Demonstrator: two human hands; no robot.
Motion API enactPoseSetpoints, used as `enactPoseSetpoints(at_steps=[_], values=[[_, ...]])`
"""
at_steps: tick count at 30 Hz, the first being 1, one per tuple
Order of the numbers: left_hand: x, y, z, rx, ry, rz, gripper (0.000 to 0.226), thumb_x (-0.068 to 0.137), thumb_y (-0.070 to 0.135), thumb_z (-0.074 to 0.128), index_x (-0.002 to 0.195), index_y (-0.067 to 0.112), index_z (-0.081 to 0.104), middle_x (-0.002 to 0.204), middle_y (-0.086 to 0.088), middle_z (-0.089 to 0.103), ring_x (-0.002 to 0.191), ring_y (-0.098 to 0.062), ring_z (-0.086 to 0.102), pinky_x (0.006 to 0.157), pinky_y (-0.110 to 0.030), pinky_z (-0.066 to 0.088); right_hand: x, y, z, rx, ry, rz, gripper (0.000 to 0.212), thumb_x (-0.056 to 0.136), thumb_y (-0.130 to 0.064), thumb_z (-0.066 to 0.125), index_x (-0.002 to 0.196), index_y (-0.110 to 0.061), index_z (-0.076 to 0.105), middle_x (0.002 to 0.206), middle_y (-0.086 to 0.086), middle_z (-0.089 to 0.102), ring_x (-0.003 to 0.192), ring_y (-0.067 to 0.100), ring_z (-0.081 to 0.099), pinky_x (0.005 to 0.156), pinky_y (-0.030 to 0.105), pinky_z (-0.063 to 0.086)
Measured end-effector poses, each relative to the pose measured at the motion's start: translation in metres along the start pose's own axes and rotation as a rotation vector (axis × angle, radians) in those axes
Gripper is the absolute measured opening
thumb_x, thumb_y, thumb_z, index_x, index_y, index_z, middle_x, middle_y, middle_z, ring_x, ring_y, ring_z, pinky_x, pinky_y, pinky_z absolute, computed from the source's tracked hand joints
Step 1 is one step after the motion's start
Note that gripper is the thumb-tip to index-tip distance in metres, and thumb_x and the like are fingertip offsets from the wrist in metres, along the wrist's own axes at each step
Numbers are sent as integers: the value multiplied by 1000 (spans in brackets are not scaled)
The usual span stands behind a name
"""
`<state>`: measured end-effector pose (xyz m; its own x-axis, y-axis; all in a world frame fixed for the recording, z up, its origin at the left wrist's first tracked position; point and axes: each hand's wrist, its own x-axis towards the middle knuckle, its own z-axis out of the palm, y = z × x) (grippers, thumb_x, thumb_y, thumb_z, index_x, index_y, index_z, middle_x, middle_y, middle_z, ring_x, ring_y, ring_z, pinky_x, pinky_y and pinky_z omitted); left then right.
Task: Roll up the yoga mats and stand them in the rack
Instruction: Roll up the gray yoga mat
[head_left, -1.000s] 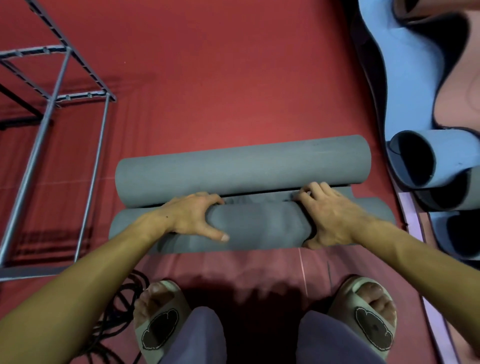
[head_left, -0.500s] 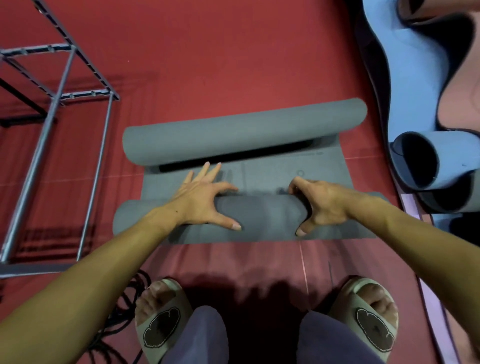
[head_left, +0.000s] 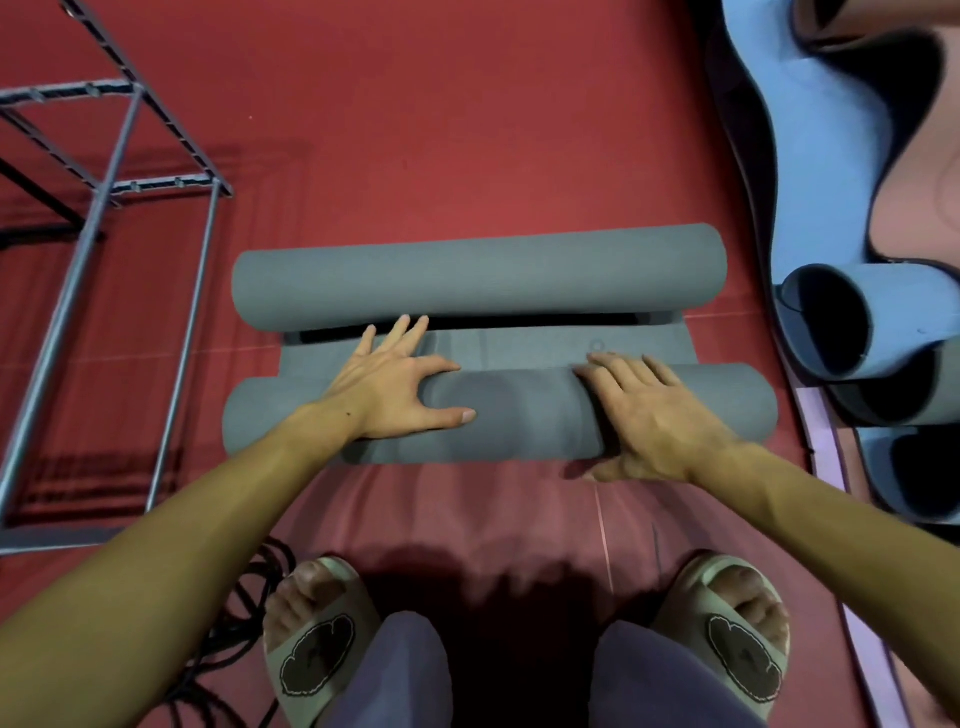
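A grey yoga mat lies across the red floor with both ends rolled. Its near roll (head_left: 519, 415) is under both my hands, its far roll (head_left: 478, 275) lies free beyond, and a narrow flat strip (head_left: 519, 345) shows between them. My left hand (head_left: 395, 384) presses the near roll left of centre, fingers straight and spread onto the flat strip, thumb along the roll. My right hand (head_left: 649, 415) lies flat over the roll right of centre, thumb at its near side. The metal rack (head_left: 98, 208) stands empty at the left.
Loosely curled blue mats (head_left: 852, 322) and a pink one pile up along the right edge. Black cables (head_left: 234, 623) lie on the floor by my left sandal (head_left: 317, 644). My right sandal (head_left: 737, 634) is at the bottom right. Red floor stretches beyond the far roll.
The far roll sprang away from the near one, baring the flat strip, which has since narrowed. My left fingers straightened over the roll and my right hand flattened from a curled grip.
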<state>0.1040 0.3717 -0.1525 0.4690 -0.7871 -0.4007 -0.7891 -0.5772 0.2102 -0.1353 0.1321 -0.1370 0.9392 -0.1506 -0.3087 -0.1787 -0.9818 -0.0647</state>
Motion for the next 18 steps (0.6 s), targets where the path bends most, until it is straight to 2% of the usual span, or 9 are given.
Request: enactPoseSetpoints(at_steps=[3, 5, 7, 11, 14, 16, 18], values=[[0, 2, 3, -2, 6, -29, 97, 73, 101, 29, 154, 49, 42, 176, -10, 6, 162, -33, -2, 129, -60, -2, 7, 7, 3, -26, 79, 9, 124, 58, -81, 80, 156, -18, 38, 148, 17, 40, 128, 39, 47, 108, 53, 45], [1, 2, 2, 2, -2, -29, 99, 74, 99, 25, 157, 47, 37, 175, -11, 10, 162, -36, 0, 127, -63, -2, 12, 14, -1, -8, 95, -7, 120, 62, -82, 76, 157, -20, 38, 139, 15, 40, 118, 34, 46, 101, 50, 48], [2, 1, 2, 28, -27, -18, 103, 73, 101, 30, 161, 45, 30, 175, -11, 10, 162, -36, -1, 127, -65, -3, 17, 19, -4, -11, 78, -22, 120, 63, -86, 71, 158, -23, 37, 131, 10, 41, 112, 29, 45, 97, 47, 48], [3, 1, 4, 118, -13, 16, 124, 61, 105, 46, 164, 40, 22, 176, -8, 10, 162, -36, -2, 126, -67, -1, 28, 24, -13, -13, 16, -34, 122, 62, -88, 71, 161, -25, 34, 132, 2, 45, 116, 24, 48, 97, 43, 46], [5, 0, 7, 130, 3, 31, 134, 55, 107, 47, 165, 36, 18, 175, -5, 12, 162, -35, 1, 125, -68, 1, 35, 29, -20, 106, -2, 3, 120, 60, -82, 79, 155, -22, 35, 139, 1, 53, 124, 25, 52, 104, 43, 44], [7, -2, 6, 116, 34, 43, 133, 53, 105, 46, 163, 36, 23, 170, -5, 23, 159, -32, 13, 125, -70, 5, 37, 32, -22, 127, -3, 4, 108, 60, -82, 78, 143, -23, 41, 134, -2, 56, 122, 24, 54, 106, 43, 42], [8, -4, 5, 99, 79, 58, 128, 52, 103, 50, 160, 37, 31, 156, -3, 37, 148, -28, 31, 123, -71, 12, 37, 33, -22, 55, 42, -19, 102, 60, -88, 71, 138, -26, 46, 127, -3, 54, 115, 24, 51, 102, 44, 42]])
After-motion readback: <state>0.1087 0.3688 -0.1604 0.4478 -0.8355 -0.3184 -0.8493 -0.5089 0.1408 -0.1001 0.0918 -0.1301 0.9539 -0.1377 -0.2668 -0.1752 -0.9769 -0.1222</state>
